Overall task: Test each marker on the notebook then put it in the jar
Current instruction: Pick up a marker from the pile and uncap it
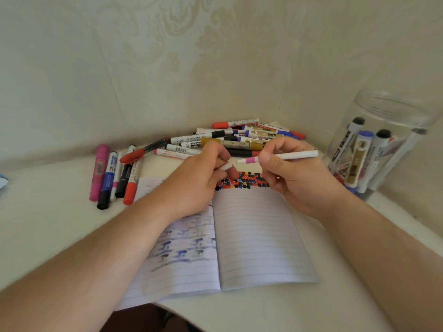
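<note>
- An open notebook (251,236) lies flat on the white tabletop (48,236) nearest the viewer; its right page is lined and mostly blank, its left page shows bluish ink bleeding through.
- Across the top of the right page runs a band of test marks (247,180) in black, red, orange and blue.
- The left hand (199,178) hovers over the notebook's upper left, its grip closed around a small white cap (226,166) pinched between fingers and thumb.
- The right hand (294,173) is above the upper right of the page, its grip clamped on a slim white marker (287,156) with a pink band near its bare tip; the marker lies nearly level, tip pointing left toward the cap, just apart from it.
- To the left of the notebook a row of markers (112,176) lies side by side on the tabletop: pink, blue, a thin white one, black and red.
- Behind the hands a loose pile of markers (230,137) sits against the wall.
- At far right stands a clear jar (393,109), upright, holding several markers on end.
- Pale patterned wallpaper (191,56) fills the background.
</note>
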### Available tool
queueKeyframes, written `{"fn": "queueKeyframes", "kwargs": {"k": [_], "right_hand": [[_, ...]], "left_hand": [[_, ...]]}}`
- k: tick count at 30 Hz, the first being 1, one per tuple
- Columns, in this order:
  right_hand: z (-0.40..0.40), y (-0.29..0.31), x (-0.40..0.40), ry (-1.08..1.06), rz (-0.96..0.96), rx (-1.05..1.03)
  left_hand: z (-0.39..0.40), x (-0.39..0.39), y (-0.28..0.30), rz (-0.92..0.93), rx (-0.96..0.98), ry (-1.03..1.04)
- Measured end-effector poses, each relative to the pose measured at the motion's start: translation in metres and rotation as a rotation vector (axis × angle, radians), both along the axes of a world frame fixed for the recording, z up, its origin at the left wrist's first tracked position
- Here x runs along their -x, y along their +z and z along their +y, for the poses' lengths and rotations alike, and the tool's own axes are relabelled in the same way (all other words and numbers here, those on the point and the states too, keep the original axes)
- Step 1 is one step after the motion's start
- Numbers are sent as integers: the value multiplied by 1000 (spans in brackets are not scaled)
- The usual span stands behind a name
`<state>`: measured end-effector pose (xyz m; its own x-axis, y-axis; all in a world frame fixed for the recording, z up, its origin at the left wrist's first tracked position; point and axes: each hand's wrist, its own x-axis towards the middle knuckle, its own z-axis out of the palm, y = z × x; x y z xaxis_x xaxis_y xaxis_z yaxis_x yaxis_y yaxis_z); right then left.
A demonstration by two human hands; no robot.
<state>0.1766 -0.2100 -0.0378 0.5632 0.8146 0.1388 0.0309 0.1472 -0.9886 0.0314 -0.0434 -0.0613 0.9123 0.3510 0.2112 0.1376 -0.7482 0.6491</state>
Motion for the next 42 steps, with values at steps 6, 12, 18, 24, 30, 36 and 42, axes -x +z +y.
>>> {"fn": "queueKeyframes", "kwargs": {"k": [6,12,18,24,30,36,42], "right_hand": [[4,-4,-6,-25,143,31],[5,-7,-5,-67,87,85],[5,-6,-5,-68,78,90],[5,-2,-1,-53,79,85],[5,-1,2,-89,62,114],[4,1,-2,-178,170,15],[9,-4,-1,-261,168,-18]], "left_hand": [[-4,3,4,-27,19,-33],[-7,4,8,-10,1,-36],[-8,5,10,-1,-18,-30],[-7,3,9,14,-9,-29],[-4,4,7,-10,4,-46],[3,6,6,-135,250,-67],[-3,4,5,-76,207,-104]]}}
